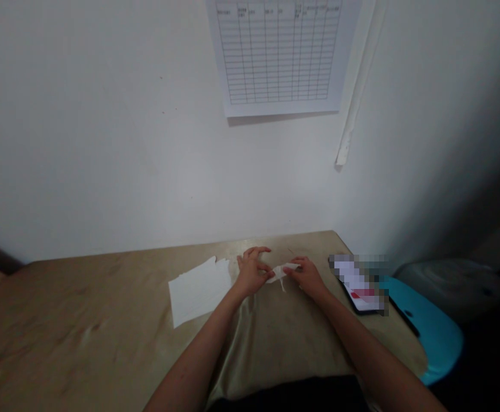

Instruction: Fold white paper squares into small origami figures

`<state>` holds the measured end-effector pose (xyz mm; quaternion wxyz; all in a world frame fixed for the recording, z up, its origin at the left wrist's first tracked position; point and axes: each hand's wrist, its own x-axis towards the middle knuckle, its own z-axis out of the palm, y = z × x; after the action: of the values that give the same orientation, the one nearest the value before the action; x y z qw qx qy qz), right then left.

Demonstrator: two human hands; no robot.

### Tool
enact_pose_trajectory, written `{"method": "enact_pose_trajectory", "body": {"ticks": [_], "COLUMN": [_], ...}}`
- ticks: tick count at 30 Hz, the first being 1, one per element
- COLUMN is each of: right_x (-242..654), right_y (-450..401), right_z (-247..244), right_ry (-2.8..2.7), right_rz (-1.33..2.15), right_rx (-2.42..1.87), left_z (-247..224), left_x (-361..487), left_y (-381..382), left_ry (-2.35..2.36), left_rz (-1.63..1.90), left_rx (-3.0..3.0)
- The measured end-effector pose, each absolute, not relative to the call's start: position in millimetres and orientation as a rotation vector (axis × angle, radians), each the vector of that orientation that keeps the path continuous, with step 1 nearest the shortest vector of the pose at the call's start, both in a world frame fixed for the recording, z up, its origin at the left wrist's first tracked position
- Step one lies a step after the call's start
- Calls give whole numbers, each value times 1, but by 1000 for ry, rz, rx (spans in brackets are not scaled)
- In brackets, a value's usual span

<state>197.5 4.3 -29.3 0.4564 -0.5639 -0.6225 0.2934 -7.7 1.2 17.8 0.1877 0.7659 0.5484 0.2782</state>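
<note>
A small folded piece of white paper (280, 272) is held between my two hands, a thin strip hanging from its middle. My left hand (252, 272) pinches its left end between thumb and a finger, the other fingers stretched out. The right end is gripped by my right hand (306, 276), its fingers bent together. To the left of my left hand, a larger white sheet (199, 290) with a torn upper edge lies flat on the brown table (103, 320).
A phone (358, 286) with a lit, blurred screen lies near the table's right edge, beside a turquoise object (436, 332). Behind the table, a printed grid sheet (279, 57) and a white strip (357, 97) are on the wall.
</note>
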Motion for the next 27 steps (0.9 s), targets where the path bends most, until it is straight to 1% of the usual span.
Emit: {"method": "enact_pose_trajectory", "body": {"ticks": [8,11,16,27], "right_x": [202,202,203,200], "right_y": [3,1,3,2], "right_z": [-22,-19,-17,-32], "right_ry": [-1541,-1577,-1709,-1774], "right_rz": [738,766,705,639], "right_rx": [-1377,-1329,-1254,-1405], "left_z": [15,15,12,7], "left_x": [-7,-8,-11,-5], "left_y": [2,3,5,3], "left_ry": [1585,1638,1652,1655], "left_rz": [804,864,948,943], "left_rx": [2108,2024,1942,1943]}}
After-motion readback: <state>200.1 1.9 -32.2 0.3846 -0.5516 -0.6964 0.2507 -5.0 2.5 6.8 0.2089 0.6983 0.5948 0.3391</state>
